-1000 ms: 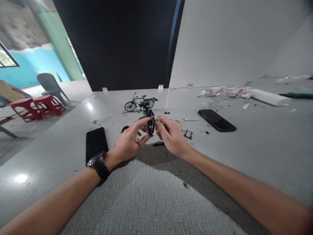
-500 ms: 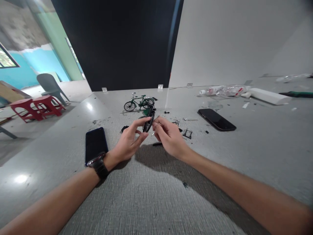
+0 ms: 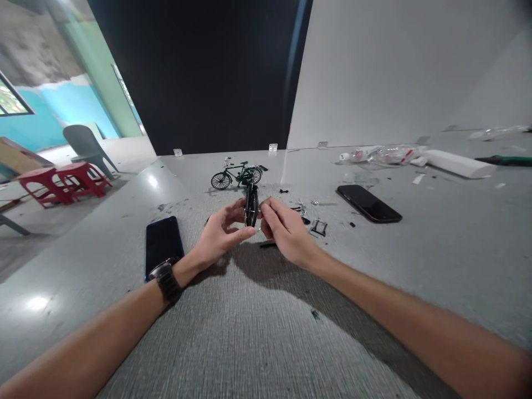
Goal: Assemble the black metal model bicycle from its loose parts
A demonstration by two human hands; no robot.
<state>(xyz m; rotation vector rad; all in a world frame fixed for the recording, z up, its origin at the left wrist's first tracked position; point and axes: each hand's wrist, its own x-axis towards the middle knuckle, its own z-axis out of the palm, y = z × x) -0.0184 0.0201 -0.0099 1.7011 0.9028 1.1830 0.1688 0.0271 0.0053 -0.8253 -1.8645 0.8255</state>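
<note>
A small black model bicycle [image 3: 251, 206], seen nearly end-on, stands upright between my hands. My left hand [image 3: 220, 231] grips its wheel from the left, the thumb at the lower edge and the fingers behind. Close against the right side of the wheel, my right hand [image 3: 288, 230] is pinched around a thin, light-coloured piece, mostly hidden by the fingers. A finished-looking green model bicycle [image 3: 236, 174] stands behind. Right of my right hand lie a small dark frame-like part [image 3: 319, 227] and several tiny pieces.
One phone [image 3: 163, 244] lies by my left wrist, another phone [image 3: 368, 203] to the right. Plastic bottles [image 3: 382, 154], a white block [image 3: 455, 164] and a green-and-black tool [image 3: 509, 160] lie at the back right. Red stools [image 3: 66, 183] stand beyond the table's left side.
The black bicycle has turned from a slant to nearly upright and end-on. My left hand has shifted slightly left and down, its thumb now straighter. My right hand has barely moved.
</note>
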